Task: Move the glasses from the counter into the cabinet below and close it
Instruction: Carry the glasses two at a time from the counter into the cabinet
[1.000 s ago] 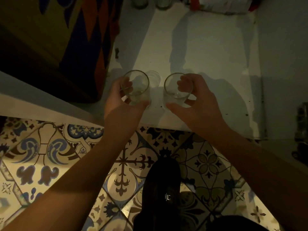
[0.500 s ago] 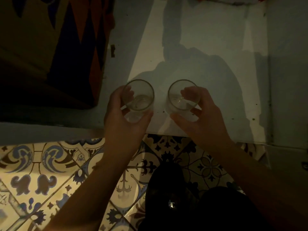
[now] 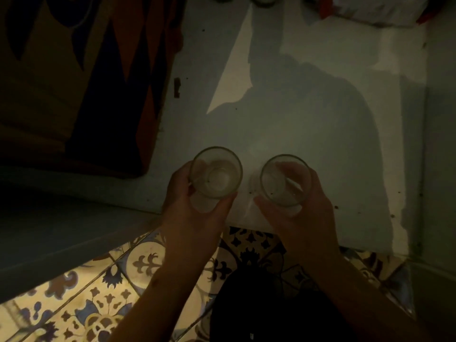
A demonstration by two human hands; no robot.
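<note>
The head camera looks straight down in dim light. The left hand [image 3: 195,218] holds a clear drinking glass [image 3: 216,176]. Its fingers [image 3: 181,178] curl round the far side of the glass and its thumb presses the near side. The right hand [image 3: 303,218] holds a second clear glass [image 3: 285,180] the same way, with fingers [image 3: 296,169] wrapped round the far side and the thumb on the near side. Both glasses stand upright with their open mouths facing up. They are side by side, near each other but not touching. You can see right down to the bottom of each one, and nothing shows inside them.

The two glasses are above the front edge of the pale counter [image 3: 283,114]. I cannot tell if they touch the counter or are lifted off it. A big dark shadow lies across the counter. At the far edge of the counter are some jars [image 3: 264,0] and a white packet [image 3: 375,9], too cut off to tell more. Below is a floor [image 3: 74,304] of patterned tiles.
</note>
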